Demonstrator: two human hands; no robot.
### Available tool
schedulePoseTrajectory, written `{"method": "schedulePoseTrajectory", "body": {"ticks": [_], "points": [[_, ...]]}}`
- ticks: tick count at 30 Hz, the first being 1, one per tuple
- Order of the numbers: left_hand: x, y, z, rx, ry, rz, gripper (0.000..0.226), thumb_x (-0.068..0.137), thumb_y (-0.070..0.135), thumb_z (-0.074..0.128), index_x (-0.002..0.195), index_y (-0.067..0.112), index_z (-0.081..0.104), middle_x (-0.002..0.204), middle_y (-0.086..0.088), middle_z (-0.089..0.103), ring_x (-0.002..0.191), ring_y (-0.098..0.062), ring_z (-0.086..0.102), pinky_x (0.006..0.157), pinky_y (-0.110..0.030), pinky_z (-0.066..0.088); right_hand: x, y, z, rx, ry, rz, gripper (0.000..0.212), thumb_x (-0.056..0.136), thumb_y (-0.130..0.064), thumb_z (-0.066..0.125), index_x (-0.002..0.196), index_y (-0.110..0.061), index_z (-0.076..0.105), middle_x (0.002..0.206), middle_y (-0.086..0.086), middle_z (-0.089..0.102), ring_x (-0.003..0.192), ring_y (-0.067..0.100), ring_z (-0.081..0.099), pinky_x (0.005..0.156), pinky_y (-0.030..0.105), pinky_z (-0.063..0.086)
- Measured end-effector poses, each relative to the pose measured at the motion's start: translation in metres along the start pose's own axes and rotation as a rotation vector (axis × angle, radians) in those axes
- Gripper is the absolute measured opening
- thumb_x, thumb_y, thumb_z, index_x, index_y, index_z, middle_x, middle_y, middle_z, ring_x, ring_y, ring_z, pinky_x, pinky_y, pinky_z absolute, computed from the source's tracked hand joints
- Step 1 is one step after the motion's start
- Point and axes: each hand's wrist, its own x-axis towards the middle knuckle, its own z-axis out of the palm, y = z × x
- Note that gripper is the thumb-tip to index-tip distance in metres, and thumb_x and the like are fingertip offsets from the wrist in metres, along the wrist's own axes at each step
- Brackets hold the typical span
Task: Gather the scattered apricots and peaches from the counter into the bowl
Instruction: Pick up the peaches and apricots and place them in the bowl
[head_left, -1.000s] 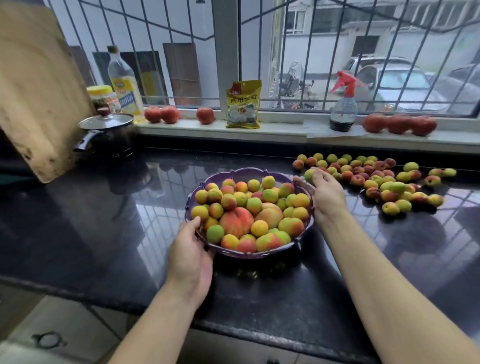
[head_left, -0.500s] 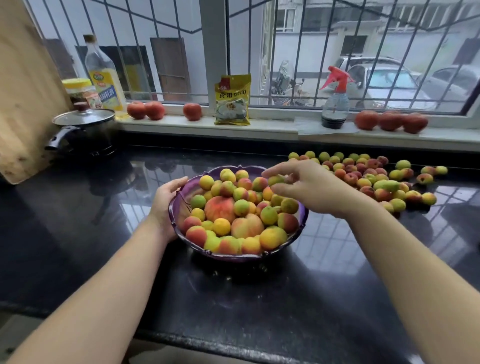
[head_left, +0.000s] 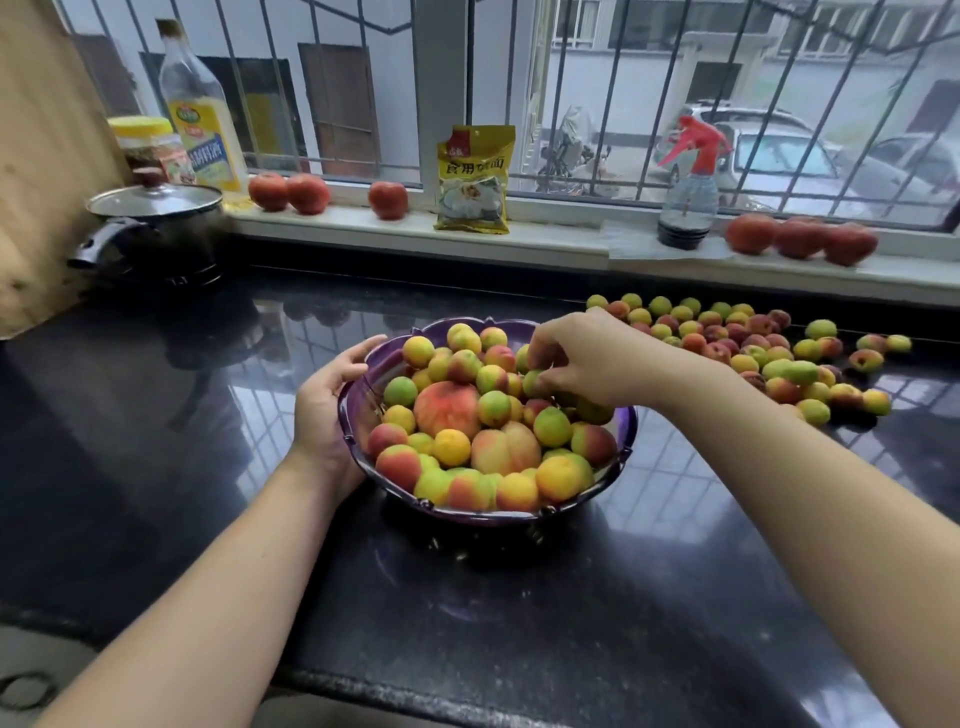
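A purple scalloped bowl (head_left: 626, 436) stands on the black counter, heaped with yellow, green and red apricots and two larger peaches (head_left: 448, 408). My left hand (head_left: 324, 410) grips the bowl's left rim, fingers curled over the edge. My right hand (head_left: 584, 356) hovers over the bowl's right side, fingers curled down onto a green apricot (head_left: 535, 382) among the pile. Several loose apricots (head_left: 748, 343) lie scattered on the counter to the right of the bowl.
The window sill behind holds red peaches (head_left: 800, 239), more red peaches (head_left: 288, 192), a yellow packet (head_left: 472, 179), a spray bottle (head_left: 688, 192) and an oil bottle (head_left: 200, 111). A lidded black pot (head_left: 156, 228) and a wooden board (head_left: 41, 156) stand at the left.
My left hand slid from the bowl's near rim up to its left rim. My right hand came off the bowl's right rim, went over the fruit and lowered onto the pile.
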Motion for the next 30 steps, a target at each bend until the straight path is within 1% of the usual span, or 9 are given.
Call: {"method": "schedulePoseTrajectory", "body": {"ticks": [4, 7, 9, 11, 14, 17, 23, 26, 30], "points": [[0.000, 0.000, -0.001, -0.017, -0.011, -0.008, 0.037, 0.101, 0.009, 0.037, 0.129, 0.005, 0.061, 0.111, -0.018, 0.075, 0.097, -0.030, 0.075, 0.096, -0.046, 0.060, -0.006, 0.004, 0.002, 0.015, 0.053, -0.021, 0.021, 0.096, -0.030, 0.067, 0.116, -0.023, 0.069, 0.102, -0.008, 0.069, 0.092, 0.008, 0.064, 0.075, 0.018, 0.051], [0.000, 0.000, -0.001, -0.025, -0.020, -0.004, 0.040, 0.101, 0.010, 0.039, 0.134, 0.005, 0.060, 0.116, -0.019, 0.072, 0.102, -0.032, 0.073, 0.101, -0.049, 0.057, -0.007, 0.035, -0.007, 0.287, 0.444, 0.131, 0.013, 0.097, -0.024, 0.065, 0.108, -0.023, 0.072, 0.091, -0.011, 0.069, 0.084, 0.000, 0.065, 0.074, 0.017, 0.048], [0.002, 0.001, -0.001, -0.026, -0.018, -0.006, 0.042, 0.100, 0.010, 0.039, 0.136, 0.006, 0.060, 0.119, -0.019, 0.072, 0.103, -0.032, 0.072, 0.100, -0.047, 0.058, -0.006, 0.066, -0.002, 0.382, 0.736, 0.332, 0.015, 0.098, -0.016, 0.061, 0.104, -0.019, 0.073, 0.092, -0.006, 0.071, 0.086, 0.009, 0.066, 0.074, 0.020, 0.045], [0.003, 0.002, -0.002, -0.044, -0.023, -0.018, 0.043, 0.098, 0.010, 0.040, 0.136, 0.007, 0.060, 0.120, -0.019, 0.072, 0.102, -0.032, 0.074, 0.095, -0.044, 0.062, -0.009, 0.092, 0.022, 0.337, 0.867, 0.516, 0.022, 0.096, -0.006, 0.054, 0.108, -0.010, 0.072, 0.103, 0.007, 0.071, 0.098, 0.023, 0.065, 0.081, 0.022, 0.040], [0.004, 0.002, -0.003, -0.087, -0.029, -0.027, 0.047, 0.085, 0.011, 0.049, 0.130, 0.007, 0.063, 0.119, -0.020, 0.073, 0.102, -0.033, 0.074, 0.096, -0.046, 0.061, -0.013, 0.110, 0.065, 0.278, 0.835, 0.621, 0.032, 0.088, 0.006, 0.049, 0.111, -0.002, 0.069, 0.110, 0.020, 0.066, 0.106, 0.037, 0.059, 0.086, 0.030, 0.042], [0.006, 0.000, -0.003, -0.081, -0.041, -0.018, 0.044, 0.086, 0.010, 0.047, 0.128, 0.007, 0.063, 0.115, -0.018, 0.074, 0.102, -0.032, 0.073, 0.098, -0.045, 0.059, -0.009, 0.118, 0.073, 0.183, 0.739, 0.656, 0.043, 0.083, -0.004, 0.044, 0.120, -0.001, 0.066, 0.120, 0.023, 0.061, 0.113, 0.041, 0.054, 0.099, 0.040, 0.042], [0.005, 0.000, -0.002, -0.082, -0.053, -0.006, 0.058, 0.074, 0.016, 0.053, 0.132, 0.007, 0.060, 0.116, -0.017, 0.073, 0.103, -0.031, 0.073, 0.101, -0.045, 0.058, -0.001, 0.111, 0.078, -0.048, 0.332, 0.706, 0.064, 0.095, -0.015, 0.050, 0.156, -0.017, 0.031, 0.163, 0.016, 0.022, 0.145, 0.040, 0.019, 0.116, 0.052, 0.026], [0.005, 0.000, -0.002, -0.091, -0.048, -0.007, 0.057, 0.076, 0.016, 0.053, 0.131, 0.007, 0.060, 0.116, -0.017, 0.074, 0.104, -0.031, 0.073, 0.101, -0.046, 0.057, 0.002, 0.109, 0.074, -0.023, 0.262, 0.775, 0.062, 0.098, -0.020, 0.047, 0.157, -0.015, 0.028, 0.165, 0.016, 0.016, 0.146, 0.041, 0.019, 0.117, 0.052, 0.025], [0.006, 0.000, -0.003, -0.083, -0.042, -0.018, 0.042, 0.094, 0.010, 0.042, 0.133, 0.007, 0.059, 0.122, -0.019, 0.070, 0.108, -0.033, 0.071, 0.105, -0.048, 0.055, 0.005, 0.111, 0.075, -0.057, 0.389, 0.796, 0.051, 0.094, -0.018, 0.050, 0.142, -0.007, 0.039, 0.146, 0.024, 0.031, 0.129, 0.045, 0.035, 0.106, 0.052, 0.035]]}}
